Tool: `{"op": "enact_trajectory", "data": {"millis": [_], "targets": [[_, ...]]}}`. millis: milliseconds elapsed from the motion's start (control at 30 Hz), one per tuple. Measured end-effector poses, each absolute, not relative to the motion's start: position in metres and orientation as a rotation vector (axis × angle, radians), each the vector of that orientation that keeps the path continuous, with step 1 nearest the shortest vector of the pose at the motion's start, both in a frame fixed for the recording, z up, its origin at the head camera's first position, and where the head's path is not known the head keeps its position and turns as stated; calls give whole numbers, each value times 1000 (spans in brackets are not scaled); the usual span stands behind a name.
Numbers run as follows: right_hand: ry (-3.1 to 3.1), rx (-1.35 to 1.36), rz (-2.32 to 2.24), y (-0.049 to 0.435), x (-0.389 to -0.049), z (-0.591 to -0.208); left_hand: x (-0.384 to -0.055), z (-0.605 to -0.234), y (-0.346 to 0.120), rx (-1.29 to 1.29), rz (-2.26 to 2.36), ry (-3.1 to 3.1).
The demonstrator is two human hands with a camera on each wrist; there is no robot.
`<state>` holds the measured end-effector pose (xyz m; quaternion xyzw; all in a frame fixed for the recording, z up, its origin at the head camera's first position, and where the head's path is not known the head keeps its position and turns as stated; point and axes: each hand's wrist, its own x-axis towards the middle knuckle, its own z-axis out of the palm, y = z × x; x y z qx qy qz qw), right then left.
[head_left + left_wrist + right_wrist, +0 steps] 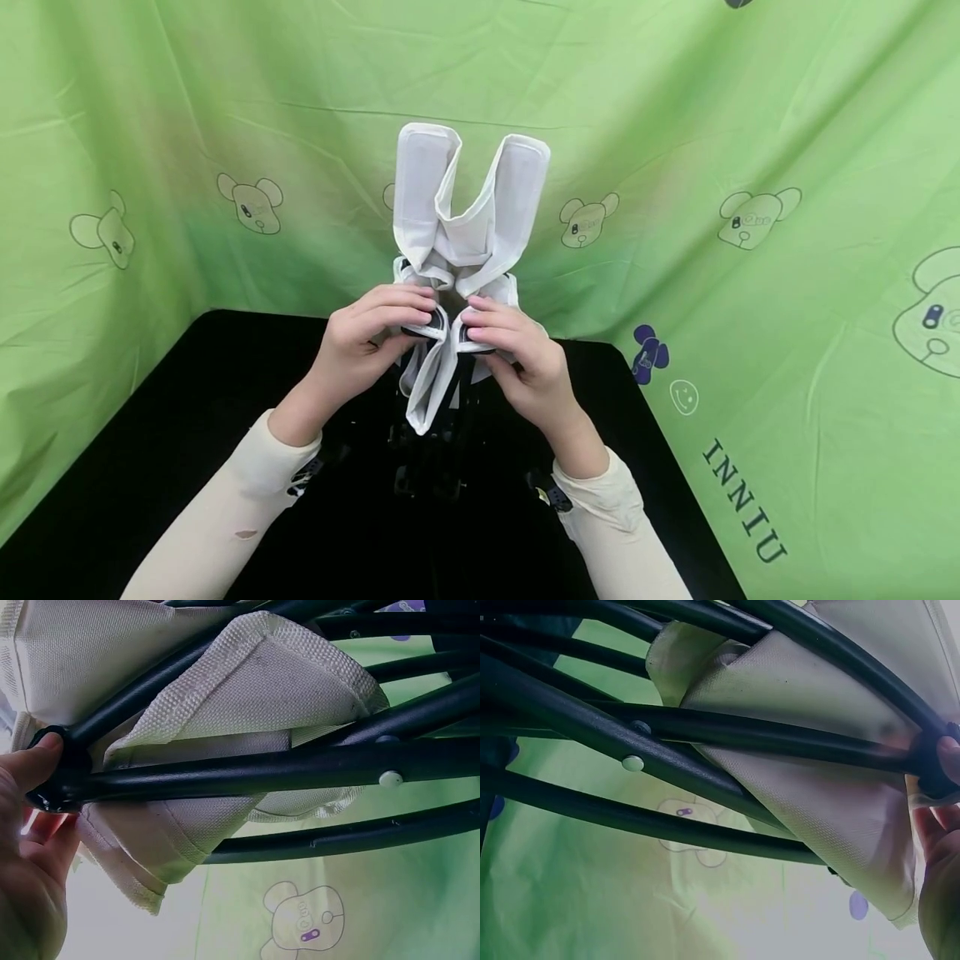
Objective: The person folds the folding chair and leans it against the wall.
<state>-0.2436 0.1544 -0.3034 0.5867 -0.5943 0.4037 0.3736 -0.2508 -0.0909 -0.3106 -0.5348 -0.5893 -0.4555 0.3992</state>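
A folded chair with white fabric (468, 200) and a black tube frame (431, 467) stands upright on the black table, between my hands. My left hand (375, 333) grips the left frame end and its fabric corner. My right hand (510, 350) grips the right one, fingers curled over the top. Two fabric loops rise above the hands. In the left wrist view, the left hand's thumb (34, 761) presses a black end cap (56, 787), where the black tubes (247, 772) meet the fabric (262, 682). In the right wrist view, the right hand's fingers (941, 840) hold the other cap (930, 761) beside the fabric (832, 802).
The black table (150, 450) is fenced by a green cloth (750, 125) printed with bear heads, hanging behind and on both sides. The chair's legs blend into the dark tabletop near my forearms.
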Motion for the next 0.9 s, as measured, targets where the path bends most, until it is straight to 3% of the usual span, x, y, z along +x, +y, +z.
{"op": "enact_trajectory", "data": {"millis": [467, 900], "targets": [[-1520, 1391, 941, 161, -230, -300, -236, -305, -96, -1297, -1042, -1474], [-1509, 1248, 957, 174, -220, -307, -221, -313, -99, -1136, -1262, -1376]]}}
